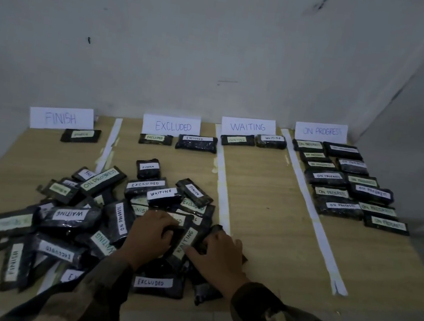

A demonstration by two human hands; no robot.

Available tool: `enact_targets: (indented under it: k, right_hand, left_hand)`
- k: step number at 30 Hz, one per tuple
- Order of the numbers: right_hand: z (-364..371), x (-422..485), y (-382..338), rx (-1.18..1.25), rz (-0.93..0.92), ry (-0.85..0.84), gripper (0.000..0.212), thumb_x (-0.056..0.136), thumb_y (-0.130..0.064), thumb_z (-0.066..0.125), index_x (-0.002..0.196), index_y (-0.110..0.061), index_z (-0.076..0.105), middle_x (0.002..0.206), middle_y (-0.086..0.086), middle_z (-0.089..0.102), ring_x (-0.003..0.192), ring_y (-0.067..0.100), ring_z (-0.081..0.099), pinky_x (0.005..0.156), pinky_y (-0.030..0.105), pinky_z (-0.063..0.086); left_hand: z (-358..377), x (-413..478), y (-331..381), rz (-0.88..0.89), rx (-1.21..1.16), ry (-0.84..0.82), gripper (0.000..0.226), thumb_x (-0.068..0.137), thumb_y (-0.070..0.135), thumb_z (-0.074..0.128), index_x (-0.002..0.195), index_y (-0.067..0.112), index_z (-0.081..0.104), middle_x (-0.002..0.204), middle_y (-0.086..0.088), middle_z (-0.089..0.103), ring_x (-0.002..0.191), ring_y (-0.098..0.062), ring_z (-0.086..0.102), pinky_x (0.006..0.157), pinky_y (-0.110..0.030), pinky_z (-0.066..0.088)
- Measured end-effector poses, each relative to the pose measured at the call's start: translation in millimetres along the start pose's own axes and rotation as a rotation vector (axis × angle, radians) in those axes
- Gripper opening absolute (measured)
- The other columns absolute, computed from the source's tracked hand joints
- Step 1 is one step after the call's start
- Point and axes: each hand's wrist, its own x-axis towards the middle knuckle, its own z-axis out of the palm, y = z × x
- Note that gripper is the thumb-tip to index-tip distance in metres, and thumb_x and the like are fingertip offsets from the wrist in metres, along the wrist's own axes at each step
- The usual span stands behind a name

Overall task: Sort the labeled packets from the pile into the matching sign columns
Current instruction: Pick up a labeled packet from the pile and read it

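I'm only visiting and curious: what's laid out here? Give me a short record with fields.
signs: FINISH sign, EXCLUDED sign, WAITING sign, ON PROGRESS sign, left to right
sorted packets: one under FINISH, two under EXCLUDED, two under WAITING, many under ON PROGRESS
pile: mixed labeled packets, near left
left hand: on the pile, fingers curled; grip unclear
right hand: grips a dark packet, label hidden
dividers: white paper strips between columns

Four paper signs [248, 127], three white strips [224, 189]; one packet [80, 135] under FINISH, two under EXCLUDED, two under WAITING, twelve under ON PROGRESS; well over twenty more in the pile [68, 222]; two hands, left hand [151, 233] and right hand [217, 255]
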Motion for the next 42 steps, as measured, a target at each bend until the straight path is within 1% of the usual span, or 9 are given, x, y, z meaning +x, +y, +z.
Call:
enact_targets:
  k: [3, 7, 15, 17, 22, 27, 31, 36, 42]
  right_hand:
    - [9.5, 2.5, -11.3, -0.031, 0.050, 0.031, 0.068, 0.072, -0.085, 0.025, 0.082, -0.021, 0.047, 0.120, 0.004, 0.052, 0.123, 0.021, 0.041, 0.110, 0.059, 0.014]
    - [7.5, 4.8, -20.3, 0.038, 0.107, 0.063, 0.053, 0.076, -0.076, 0.049, 0.087, -0.025, 0.047, 0.119, -0.001, 0.049, 0.122, 0.018, 0.041, 0.113, 0.057, 0.007]
    - [-8.7, 4.7, -33.7, 0.328, 0.070, 0.129, 0.028, 0.075, -0.040, 0.070, 0.092, -0.030, 0.050, 0.072, -0.017, 0.053, 0.076, 0.006, 0.051, 0.115, 0.049, 0.009]
    - [-17.1, 5.9, -35.6, 0.322, -0.023, 0.078, 0.030, 0.079, -0.034, 0.069, 0.106, -0.030, 0.058, 0.081, -0.013, 0.062, 0.082, 0.008, 0.056, 0.116, 0.046, 0.016]
    - [-42.8, 12.7, -42.1, 0.316, -0.162, 0.047, 0.037, 0.077, -0.019, 0.071, 0.113, -0.026, 0.064, 0.105, -0.003, 0.068, 0.096, 0.014, 0.062, 0.076, 0.017, 0.042]
    - [-53.6, 20.0, -44.2, 0.383, -0.118, 0.242, 0.043, 0.074, -0.019, 0.073, 0.112, -0.031, 0.055, 0.109, -0.012, 0.058, 0.094, 0.006, 0.053, 0.072, 0.021, 0.041]
    - [-48.5, 20.9, -48.3, 0.451, -0.086, 0.321, 0.059, 0.078, -0.027, 0.073, 0.129, -0.023, 0.043, 0.113, -0.012, 0.038, 0.102, 0.004, 0.043, 0.081, 0.020, 0.037]
    - [-33.8, 19.0, -54.8, 0.539, -0.017, 0.273, 0.048, 0.081, -0.033, 0.071, 0.122, -0.018, 0.052, 0.109, -0.005, 0.044, 0.098, 0.011, 0.052, 0.078, 0.020, 0.041]
    - [-34.5, 18.3, -42.7, 0.549, -0.024, 0.292, 0.056, 0.075, -0.027, 0.076, 0.127, -0.017, 0.056, 0.112, 0.002, 0.051, 0.104, 0.015, 0.057, 0.087, 0.025, 0.048]
  left_hand:
    - [-2.1, -2.7, -2.6, 0.029, -0.003, -0.035, 0.048, 0.077, 0.041, 0.035, 0.107, 0.024, 0.069, 0.107, 0.002, 0.064, 0.104, -0.023, 0.053, 0.085, -0.031, 0.042]
    - [-3.2, -3.8, -5.2, 0.052, -0.020, -0.049, 0.047, 0.075, 0.042, 0.041, 0.111, 0.027, 0.066, 0.110, 0.002, 0.065, 0.106, -0.022, 0.054, 0.087, -0.031, 0.041]
    - [-13.1, -0.2, -5.6, 0.066, -0.317, 0.022, 0.065, 0.084, 0.034, 0.066, 0.140, 0.019, 0.037, 0.137, 0.003, 0.045, 0.124, -0.014, 0.043, 0.101, -0.034, 0.041]
    - [-19.8, 4.0, -5.7, 0.109, -0.334, 0.008, 0.065, 0.080, 0.039, 0.067, 0.137, 0.023, 0.041, 0.134, 0.006, 0.047, 0.121, -0.010, 0.045, 0.100, -0.030, 0.041]
    - [-36.9, 15.6, -1.5, 0.131, -0.258, -0.131, 0.037, 0.079, 0.035, 0.069, 0.115, 0.033, 0.060, 0.097, 0.015, 0.064, 0.088, -0.004, 0.057, 0.080, -0.027, 0.048]
    - [-41.6, 20.7, 6.8, -0.066, -0.329, -0.077, 0.017, 0.086, 0.026, 0.064, 0.102, 0.030, 0.069, 0.094, 0.009, 0.068, 0.077, -0.006, 0.057, 0.069, -0.022, 0.045]
    - [-42.5, 19.7, 14.5, -0.415, -0.797, -0.128, 0.004, 0.085, 0.016, 0.066, 0.086, 0.019, 0.069, 0.081, 0.000, 0.069, 0.069, -0.014, 0.063, 0.069, -0.034, 0.057]
    - [-47.6, 19.7, 29.1, -0.763, -1.295, -0.279, 0.009, 0.090, 0.003, 0.058, 0.089, 0.012, 0.056, 0.091, -0.009, 0.062, 0.081, -0.023, 0.059, 0.065, -0.034, 0.052]
    - [-41.0, 24.6, 41.3, -0.757, -1.358, -0.402, 0.007, 0.091, 0.006, 0.056, 0.091, 0.009, 0.063, 0.083, -0.009, 0.064, 0.085, -0.025, 0.061, 0.076, -0.035, 0.051]
